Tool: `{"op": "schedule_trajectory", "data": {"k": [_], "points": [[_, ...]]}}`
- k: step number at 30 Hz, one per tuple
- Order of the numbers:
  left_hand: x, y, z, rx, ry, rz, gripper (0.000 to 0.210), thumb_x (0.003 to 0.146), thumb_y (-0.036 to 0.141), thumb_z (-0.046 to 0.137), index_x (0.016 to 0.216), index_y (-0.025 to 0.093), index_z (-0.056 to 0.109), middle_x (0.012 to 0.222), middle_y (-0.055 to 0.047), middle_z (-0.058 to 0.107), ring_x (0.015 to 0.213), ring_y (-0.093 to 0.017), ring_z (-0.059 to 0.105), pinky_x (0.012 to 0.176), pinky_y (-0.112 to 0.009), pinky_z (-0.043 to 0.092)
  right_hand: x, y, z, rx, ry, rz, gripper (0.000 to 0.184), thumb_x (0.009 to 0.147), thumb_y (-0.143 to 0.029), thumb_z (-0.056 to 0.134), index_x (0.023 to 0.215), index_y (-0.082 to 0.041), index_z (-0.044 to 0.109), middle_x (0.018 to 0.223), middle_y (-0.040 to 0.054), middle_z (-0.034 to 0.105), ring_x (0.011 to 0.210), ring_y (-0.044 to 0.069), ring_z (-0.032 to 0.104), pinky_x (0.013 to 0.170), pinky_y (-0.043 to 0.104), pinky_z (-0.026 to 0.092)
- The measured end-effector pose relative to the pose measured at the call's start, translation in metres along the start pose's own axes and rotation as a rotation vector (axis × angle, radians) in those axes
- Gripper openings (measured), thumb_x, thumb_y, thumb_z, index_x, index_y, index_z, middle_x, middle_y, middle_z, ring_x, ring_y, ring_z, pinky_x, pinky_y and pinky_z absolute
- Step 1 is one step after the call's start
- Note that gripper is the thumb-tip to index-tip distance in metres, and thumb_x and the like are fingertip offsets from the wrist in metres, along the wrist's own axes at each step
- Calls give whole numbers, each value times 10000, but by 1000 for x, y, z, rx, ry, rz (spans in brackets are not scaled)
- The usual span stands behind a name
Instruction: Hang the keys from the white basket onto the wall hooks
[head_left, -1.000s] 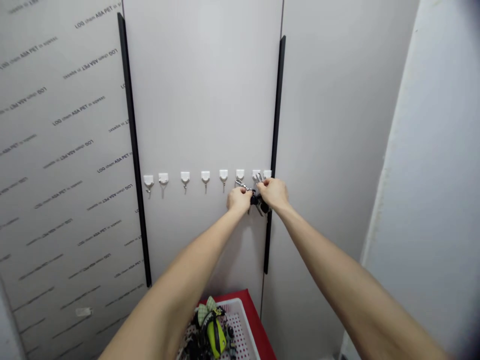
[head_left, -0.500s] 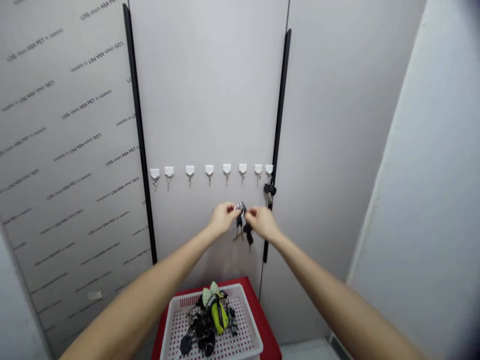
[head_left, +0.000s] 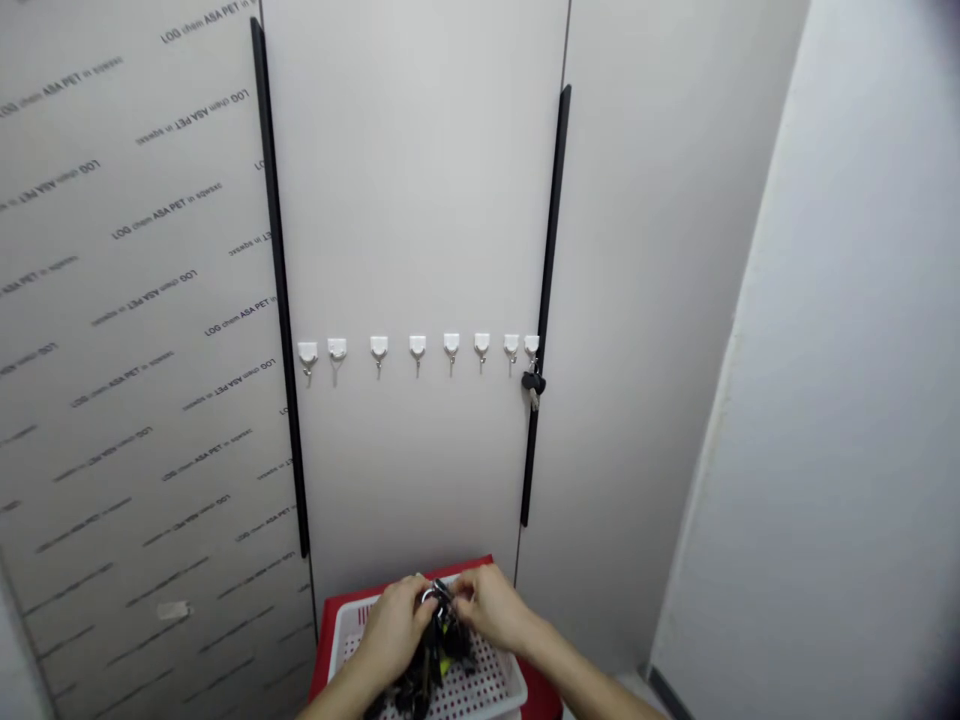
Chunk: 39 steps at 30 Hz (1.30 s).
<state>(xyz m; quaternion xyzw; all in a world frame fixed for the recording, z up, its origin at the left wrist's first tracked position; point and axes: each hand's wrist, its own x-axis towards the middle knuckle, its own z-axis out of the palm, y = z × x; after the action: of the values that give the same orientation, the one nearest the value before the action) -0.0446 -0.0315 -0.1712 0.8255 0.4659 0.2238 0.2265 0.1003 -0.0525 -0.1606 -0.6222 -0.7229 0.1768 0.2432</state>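
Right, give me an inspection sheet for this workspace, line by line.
Surface: red top under a white perforated basket.
Job's things: metal ring at the hands, above the basket; eight white hooks in a row; black-headed keys hang from the rightmost.
Clutter: dark tangled pile in the basket, with something yellow-green partly hidden.
Hands: left hand pinches the ring; right hand is close beside it, grip unclear.
Cables: nothing seen.
Surroundings: pale panels with two long black strips; printed lettering on the left panel.
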Motion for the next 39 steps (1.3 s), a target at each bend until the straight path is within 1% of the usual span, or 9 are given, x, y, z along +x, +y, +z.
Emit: {"op": "schedule_trajectory", "data": {"k": [2, 6, 8, 14, 21, 26, 30, 36, 39], "points": [[1, -2, -1, -27, -22, -36, 247, 681, 268, 329, 801, 191, 531, 842, -8, 564, 805, -127, 475, 692, -196, 323, 12, -2, -33, 19, 130, -9, 232, 616, -176, 368, 695, -131, 581, 602, 32, 584, 529, 101, 496, 510, 187, 343], [-3, -7, 1, -99, -45, -89, 243, 654, 240, 366, 834, 195, 522, 841, 3, 565, 789, -116, 481, 705, -191, 324, 47, -9, -133, -47, 815, 118, 324, 638, -313, 374, 878, -143, 509, 860, 76, 545, 669, 123, 496, 621, 233, 363], [-6, -10, 3, -125, -48, -120, 256, 633, 218, 390, 856, 189, 513, 858, 1, 558, 795, -112, 477, 717, -186, 320, 62, -13, -173, -117, 1001, 251, 376, 614, -361, 398, 922, -161, 477, 919, 81, 513, 751, 153, 483, 630, 262, 360], [-12, -20, 9, -166, -61, -84, 274, 590, 160, 408, 843, 160, 513, 904, -17, 529, 825, -118, 452, 746, -194, 306, 88, -17, -200, -114, 930, 489, 378, 586, -380, 430, 909, -190, 482, 814, 63, 557, 761, 191, 498, 585, 270, 360], [-30, -32, 6, -114, -81, -88, 292, 585, 134, 391, 852, 154, 506, 871, -26, 522, 710, -99, 470, 689, -193, 330, 83, -27, -223, -153, 1068, 378, 341, 596, -344, 398, 862, -170, 520, 769, 64, 577, 671, 164, 513, 547, 236, 352], [-40, -33, 1, -123, -84, -101, 284, 606, 170, 382, 862, 152, 504, 851, -26, 526, 697, -98, 475, 677, -199, 339, 64, -39, -244, -256, 830, 312, 338, 588, -332, 412, 854, -174, 549, 638, 39, 572, 546, 124, 490, 481, 212, 333], [-42, -32, -8, -115, -56, -77, 271, 611, 182, 386, 846, 144, 516, 830, -34, 536, 730, -112, 473, 686, -208, 343, 44, -39, -205, -333, 609, 248, 344, 598, -335, 415, 846, -144, 557, 574, 36, 561, 514, 113, 477, 470, 202, 325], [-36, -45, -13, -115, 19, -136, 277, 613, 197, 411, 860, 138, 522, 863, -48, 550, 740, -124, 486, 684, -221, 354, 12, -11, -54, -358, 72, 139, 321, 637, -319, 366, 873, -174, 529, 758, 50, 586, 658, 136, 509, 538, 206, 340], [-36, -51, -10, -157, 24, -189, 273, 611, 208, 423, 852, 135, 528, 841, -48, 562, 728, -120, 497, 664, -211, 362, -1, -1, 2, -378, -33, 181, 290, 626, -300, 363, 811, -169, 543, 755, 89, 588, 673, 188, 519, 517, 245, 332]]}}
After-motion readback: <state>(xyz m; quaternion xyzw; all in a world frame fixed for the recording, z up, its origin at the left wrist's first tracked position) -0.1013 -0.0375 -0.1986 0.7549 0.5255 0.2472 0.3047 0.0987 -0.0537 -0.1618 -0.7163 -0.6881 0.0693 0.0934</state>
